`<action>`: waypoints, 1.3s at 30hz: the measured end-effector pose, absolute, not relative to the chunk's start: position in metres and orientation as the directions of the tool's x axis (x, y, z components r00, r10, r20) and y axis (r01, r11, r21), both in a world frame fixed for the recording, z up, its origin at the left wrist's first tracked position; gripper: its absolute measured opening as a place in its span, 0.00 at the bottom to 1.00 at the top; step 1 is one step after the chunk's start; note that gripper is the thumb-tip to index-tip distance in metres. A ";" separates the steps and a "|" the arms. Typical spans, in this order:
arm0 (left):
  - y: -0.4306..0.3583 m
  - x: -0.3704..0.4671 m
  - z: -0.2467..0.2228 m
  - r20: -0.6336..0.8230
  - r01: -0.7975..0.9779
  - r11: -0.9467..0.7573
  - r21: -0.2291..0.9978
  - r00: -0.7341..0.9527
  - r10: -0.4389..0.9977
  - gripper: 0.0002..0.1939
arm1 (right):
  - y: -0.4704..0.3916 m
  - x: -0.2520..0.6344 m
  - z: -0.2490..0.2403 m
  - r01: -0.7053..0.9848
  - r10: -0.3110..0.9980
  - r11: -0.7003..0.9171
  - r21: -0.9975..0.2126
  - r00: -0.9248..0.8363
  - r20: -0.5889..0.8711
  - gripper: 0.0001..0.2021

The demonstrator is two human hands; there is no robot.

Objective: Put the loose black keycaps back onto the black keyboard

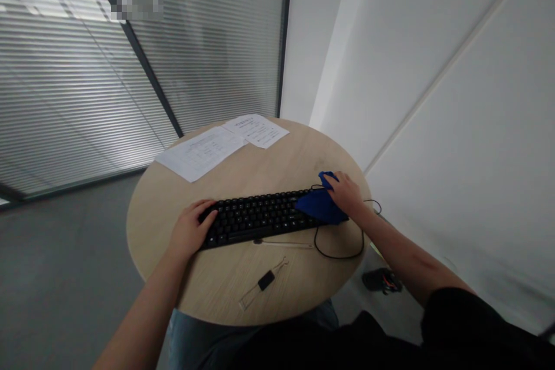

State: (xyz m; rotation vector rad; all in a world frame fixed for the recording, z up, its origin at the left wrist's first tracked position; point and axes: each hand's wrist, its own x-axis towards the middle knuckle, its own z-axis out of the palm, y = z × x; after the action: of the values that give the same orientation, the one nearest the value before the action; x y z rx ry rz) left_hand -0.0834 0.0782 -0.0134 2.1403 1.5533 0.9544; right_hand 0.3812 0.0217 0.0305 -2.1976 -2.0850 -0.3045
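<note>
A black keyboard [255, 217] lies across the round table. My left hand [193, 228] grips its left end, with the thumb over the keys and the fingers at the back edge. At the other end, my right hand [344, 189] is closed on a blue cloth [323, 206]. Part of that cloth is bunched under the fingers at the far edge, and the rest drapes over the right-hand keys. A black cable [338, 256] loops in front of the keyboard's right end. Just before the keyboard lies a thin stick with a dark tip [281, 243].
Printed sheets of paper [199, 153] lie at the table's back. Near the front edge is a small dark block with wire-like ends [266, 281]. A white wall [451, 110] rises on the right. A dark container [381, 281] stands on the floor, below right.
</note>
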 end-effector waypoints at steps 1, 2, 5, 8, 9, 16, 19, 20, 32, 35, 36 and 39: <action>0.078 -0.083 -0.014 0.325 0.708 -0.351 0.612 0.179 0.928 0.25 | 0.019 0.389 0.029 0.994 0.974 -0.077 0.073 0.059 0.218 0.24; 0.078 -0.083 -0.014 0.327 0.708 -0.351 0.613 0.177 0.928 0.25 | 0.016 0.397 0.028 0.993 0.970 -0.094 0.074 0.075 0.230 0.24; 0.078 -0.083 -0.013 0.330 0.709 -0.353 0.611 0.177 0.927 0.25 | 0.007 0.419 0.031 0.989 0.941 -0.148 0.016 0.136 0.311 0.24; 0.077 -0.082 -0.013 0.325 0.716 -0.346 0.606 0.175 0.930 0.26 | -0.010 0.425 0.047 0.984 0.846 -0.112 -0.141 0.169 0.506 0.23; 0.076 -0.081 -0.013 0.322 0.720 -0.342 0.604 0.172 0.931 0.26 | -0.019 0.421 0.055 0.979 0.792 -0.061 -0.192 0.165 0.587 0.22; 0.071 -0.079 -0.014 0.310 0.739 -0.313 0.597 0.147 0.939 0.26 | -0.106 0.354 0.101 0.958 0.399 0.231 -0.172 0.068 0.915 0.15; 0.070 -0.079 -0.012 0.312 0.732 -0.308 0.608 0.136 0.940 0.26 | -0.132 0.333 0.109 0.937 0.211 0.340 -0.082 0.009 0.977 0.16; 0.069 -0.079 -0.012 0.313 0.727 -0.309 0.614 0.134 0.940 0.25 | -0.137 0.330 0.110 0.919 0.188 0.386 -0.076 0.002 0.982 0.16; 0.062 -0.083 -0.010 0.413 0.613 -0.280 0.738 -0.082 0.907 0.23 | -0.110 0.286 -0.007 0.849 0.757 0.468 -0.245 -0.242 0.607 0.16; 0.060 -0.084 -0.009 0.416 0.579 -0.265 0.771 -0.143 0.898 0.23 | -0.112 0.276 -0.014 0.817 0.815 0.514 -0.261 -0.369 0.447 0.16; 0.060 -0.083 -0.009 0.414 0.571 -0.262 0.778 -0.152 0.898 0.23 | -0.113 0.275 -0.013 0.806 0.818 0.527 -0.270 -0.394 0.420 0.18; 0.061 -0.082 -0.008 0.400 0.558 -0.251 0.791 -0.162 0.902 0.21 | -0.115 0.275 -0.008 0.784 0.821 0.545 -0.295 -0.428 0.378 0.20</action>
State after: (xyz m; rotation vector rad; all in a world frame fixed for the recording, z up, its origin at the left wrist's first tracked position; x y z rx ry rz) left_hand -0.0818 0.0613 -0.0082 1.7636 1.6591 1.3793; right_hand 0.2747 -0.1149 -0.0080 -1.2976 -2.3049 0.1010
